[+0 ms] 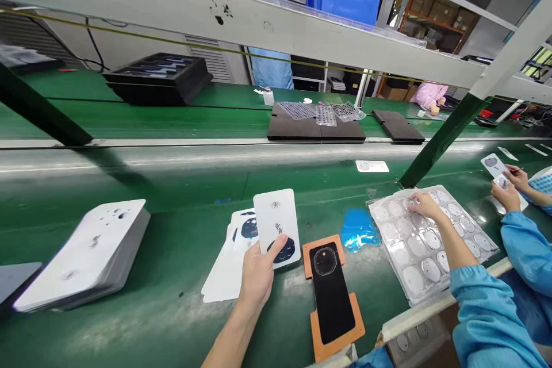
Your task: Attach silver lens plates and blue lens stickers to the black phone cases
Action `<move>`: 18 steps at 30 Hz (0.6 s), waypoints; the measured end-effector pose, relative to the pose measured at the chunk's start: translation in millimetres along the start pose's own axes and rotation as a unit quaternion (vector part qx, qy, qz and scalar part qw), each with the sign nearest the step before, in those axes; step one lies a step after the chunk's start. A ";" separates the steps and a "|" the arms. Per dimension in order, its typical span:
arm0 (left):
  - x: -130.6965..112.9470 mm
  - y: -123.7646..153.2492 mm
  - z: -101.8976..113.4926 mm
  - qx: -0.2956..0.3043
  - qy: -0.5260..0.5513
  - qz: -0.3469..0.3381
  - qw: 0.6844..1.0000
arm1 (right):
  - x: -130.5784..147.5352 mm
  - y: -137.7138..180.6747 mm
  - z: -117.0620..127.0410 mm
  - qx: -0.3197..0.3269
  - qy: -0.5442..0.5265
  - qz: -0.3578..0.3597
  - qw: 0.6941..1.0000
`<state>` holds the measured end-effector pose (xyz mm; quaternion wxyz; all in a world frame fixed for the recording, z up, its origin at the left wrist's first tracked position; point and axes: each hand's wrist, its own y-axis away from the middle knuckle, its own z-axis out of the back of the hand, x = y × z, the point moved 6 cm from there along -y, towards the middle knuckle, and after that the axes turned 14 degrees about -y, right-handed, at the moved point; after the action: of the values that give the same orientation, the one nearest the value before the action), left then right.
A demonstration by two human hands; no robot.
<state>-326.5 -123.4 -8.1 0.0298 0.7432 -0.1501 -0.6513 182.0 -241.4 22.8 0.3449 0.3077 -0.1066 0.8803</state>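
Observation:
My left hand (257,271) grips a white printed card (275,213) with a dark round camera pattern at its lower end, thumb on top. Beneath and left of it, several similar cards (226,273) lie fanned out. My right hand (426,207) reaches over a clear plastic tray (403,261) of round pieces. Its fingertips are bent together at an upper-left pocket; what they pinch, if anything, is hidden. Between my hands, a black phone-shaped panel (332,296) with a round camera ring rests in an orange holder (319,338).
A thick stack of white cards (81,253) stands at left. Blue film (360,229) lies beside the tray, and a white strip (372,167) lies farther back. Green posts (444,138) rise from the bench. At right, a co-worker's hands (509,192) hold white cards.

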 end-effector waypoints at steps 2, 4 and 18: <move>-1.6 1.2 -0.2 -0.003 0.027 0.012 1.000 | 4.1 -3.9 -0.5 0.001 -0.011 0.003 1.000; -3.1 1.4 0.0 -0.005 0.047 0.023 0.999 | 12.3 -5.8 3.4 0.002 -0.023 0.010 1.000; -3.0 -1.1 -1.9 -0.037 0.119 -0.006 0.992 | 153.6 153.5 -124.5 0.313 -0.270 0.042 0.910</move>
<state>-324.7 -121.9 -5.2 0.0707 0.8149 -0.1165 -0.5633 -67.6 -221.9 23.0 0.1521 0.6207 0.0723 0.7658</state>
